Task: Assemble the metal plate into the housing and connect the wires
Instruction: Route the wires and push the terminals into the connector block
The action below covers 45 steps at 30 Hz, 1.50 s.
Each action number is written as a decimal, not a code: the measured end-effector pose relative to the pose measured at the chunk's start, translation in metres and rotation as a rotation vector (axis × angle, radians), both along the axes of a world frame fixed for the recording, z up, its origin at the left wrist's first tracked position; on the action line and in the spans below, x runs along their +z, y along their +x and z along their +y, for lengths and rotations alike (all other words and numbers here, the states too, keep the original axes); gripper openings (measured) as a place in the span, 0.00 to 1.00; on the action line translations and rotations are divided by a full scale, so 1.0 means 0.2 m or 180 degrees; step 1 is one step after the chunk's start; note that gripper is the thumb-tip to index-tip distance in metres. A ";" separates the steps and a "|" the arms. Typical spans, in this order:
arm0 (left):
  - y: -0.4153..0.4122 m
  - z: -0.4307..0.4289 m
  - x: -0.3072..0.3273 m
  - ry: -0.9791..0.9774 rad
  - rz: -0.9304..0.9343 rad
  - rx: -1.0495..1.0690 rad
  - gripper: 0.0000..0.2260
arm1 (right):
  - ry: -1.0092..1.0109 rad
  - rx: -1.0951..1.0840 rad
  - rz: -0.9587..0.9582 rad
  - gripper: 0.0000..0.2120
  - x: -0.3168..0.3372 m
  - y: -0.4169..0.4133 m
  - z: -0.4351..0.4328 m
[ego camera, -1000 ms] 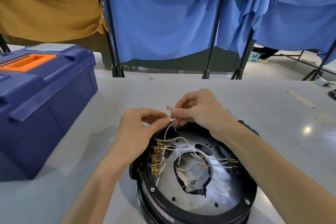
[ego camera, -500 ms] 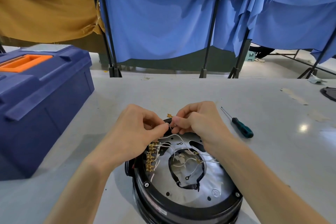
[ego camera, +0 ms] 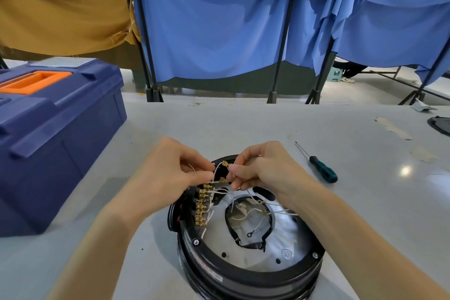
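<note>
Fingers of left hand (ego camera: 170, 169) and right hand (ego camera: 267, 170) pinch white wires (ego camera: 217, 170) above the housing (ego camera: 243, 273); one brass terminal (ego camera: 225, 164) points rightward.

Left grip (ego camera: 175, 170) and right grip (ego camera: 267, 170) side by side, almost touching. Fingers curled, thumb and forefinger of each pinching wires (ego camera: 217, 170). Bare forearms converge forward.

No legible txt. Round stamp (ego camera: 287, 254) on metal plate (ego camera: 253, 262): can't read.
</note>
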<state>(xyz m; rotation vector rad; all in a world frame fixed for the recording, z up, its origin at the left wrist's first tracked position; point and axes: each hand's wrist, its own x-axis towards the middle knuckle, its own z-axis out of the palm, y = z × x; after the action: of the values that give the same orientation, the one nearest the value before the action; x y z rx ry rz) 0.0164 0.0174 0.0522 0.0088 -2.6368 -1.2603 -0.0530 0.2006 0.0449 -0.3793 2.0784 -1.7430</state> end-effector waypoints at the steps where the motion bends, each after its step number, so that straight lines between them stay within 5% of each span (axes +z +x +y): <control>1: 0.00 -0.01 0.00 -0.0103 0.0118 0.0121 0.06 | 0.0032 0.0068 0.0008 0.05 0.00 0.01 0.01; 6: 0.04 0.00 -0.10 -0.0361 0.0393 0.0592 0.05 | 0.0150 0.0214 0.0029 0.05 -0.01 0.04 0.03; 14: 0.14 0.04 -0.26 0.0152 0.0683 0.0751 0.06 | 0.0382 0.0461 -0.0006 0.03 -0.01 0.11 0.00; 20: 0.20 0.08 -0.29 0.0371 0.0735 0.1744 0.07 | 0.0502 0.0664 0.0178 0.03 -0.06 0.15 -0.06; 28: 0.20 0.10 -0.34 0.0181 0.0866 0.1773 0.16 | 0.0478 0.0593 0.0168 0.03 -0.09 0.15 -0.08; 45: 0.18 0.10 -0.39 0.0083 0.1151 0.1782 0.19 | 0.0583 0.0654 0.0294 0.05 -0.09 0.13 -0.10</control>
<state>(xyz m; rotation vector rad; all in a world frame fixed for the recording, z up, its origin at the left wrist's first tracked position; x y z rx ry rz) 0.0529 0.0382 -0.0250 0.4456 -2.0980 -0.9882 -0.0268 0.1803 0.0263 -0.6045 2.1565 -1.4299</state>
